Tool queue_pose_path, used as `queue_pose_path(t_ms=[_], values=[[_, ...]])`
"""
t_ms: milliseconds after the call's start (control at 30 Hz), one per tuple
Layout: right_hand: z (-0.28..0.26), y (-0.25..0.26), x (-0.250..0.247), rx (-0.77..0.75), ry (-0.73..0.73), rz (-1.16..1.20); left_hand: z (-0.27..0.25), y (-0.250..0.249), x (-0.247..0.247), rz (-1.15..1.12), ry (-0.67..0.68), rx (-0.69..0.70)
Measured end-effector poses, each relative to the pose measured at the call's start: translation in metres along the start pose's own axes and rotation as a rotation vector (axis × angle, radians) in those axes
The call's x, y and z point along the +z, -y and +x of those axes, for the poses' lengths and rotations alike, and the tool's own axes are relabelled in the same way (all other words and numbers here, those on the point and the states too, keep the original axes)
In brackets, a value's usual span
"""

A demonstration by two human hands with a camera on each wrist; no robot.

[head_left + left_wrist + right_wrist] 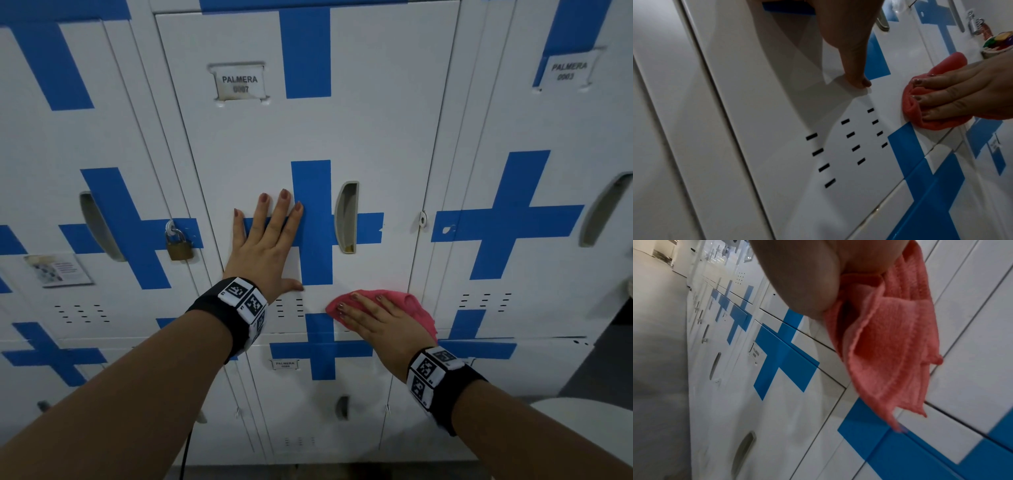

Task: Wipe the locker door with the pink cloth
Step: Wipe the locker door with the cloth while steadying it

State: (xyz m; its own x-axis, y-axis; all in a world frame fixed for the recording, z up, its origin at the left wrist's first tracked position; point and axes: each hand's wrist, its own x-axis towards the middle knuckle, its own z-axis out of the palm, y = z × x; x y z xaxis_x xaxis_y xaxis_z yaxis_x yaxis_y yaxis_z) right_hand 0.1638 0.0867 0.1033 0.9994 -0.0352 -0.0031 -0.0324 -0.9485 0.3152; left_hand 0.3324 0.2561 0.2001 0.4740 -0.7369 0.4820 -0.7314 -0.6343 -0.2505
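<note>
The pink cloth (416, 308) is pressed to the locker door (376, 137) lower right by the flat right hand (380, 325); the left hand (267, 246) is laid flat, fingers (284, 205) spread, holding nothing.

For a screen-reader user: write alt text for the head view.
A right hand presses a crumpled pink cloth flat against the lower part of a white metal locker door marked with blue crosses. The left hand rests open on the door beside its grey recessed handle.

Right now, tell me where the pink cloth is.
Head view: pink cloth lies under the right hand, low right on the locker door, below its handle.
</note>
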Motion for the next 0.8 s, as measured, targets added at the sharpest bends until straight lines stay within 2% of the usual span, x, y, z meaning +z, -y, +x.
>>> queue_pose_path(t_ms=[67, 267, 367, 500, 667, 800], values=[[-0.004, -0.001, 0.002, 0.000, -0.099, 0.030, 0.000, 0.000, 0.000, -0.007, 0.002, 0.000], [-0.021, -0.003, 0.005, 0.151, -0.359, 0.130, 0.001, -0.001, 0.000, -0.012, -0.001, 0.000], [-0.014, -0.003, -0.005, 0.232, -0.429, 0.215, 0.001, 0.000, 0.000, -0.013, -0.002, -0.002], [0.005, 0.005, -0.011, 0.270, -0.285, 0.241, 0.001, 0.000, 0.000, -0.004, -0.006, -0.002], [0.013, 0.018, -0.013, 0.152, -0.159, 0.215, 0.001, 0.000, 0.002, -0.006, -0.016, 0.004], [0.016, 0.021, -0.006, 0.074, -0.080, 0.084, 0.001, 0.001, 0.003, -0.001, -0.022, 0.005]])
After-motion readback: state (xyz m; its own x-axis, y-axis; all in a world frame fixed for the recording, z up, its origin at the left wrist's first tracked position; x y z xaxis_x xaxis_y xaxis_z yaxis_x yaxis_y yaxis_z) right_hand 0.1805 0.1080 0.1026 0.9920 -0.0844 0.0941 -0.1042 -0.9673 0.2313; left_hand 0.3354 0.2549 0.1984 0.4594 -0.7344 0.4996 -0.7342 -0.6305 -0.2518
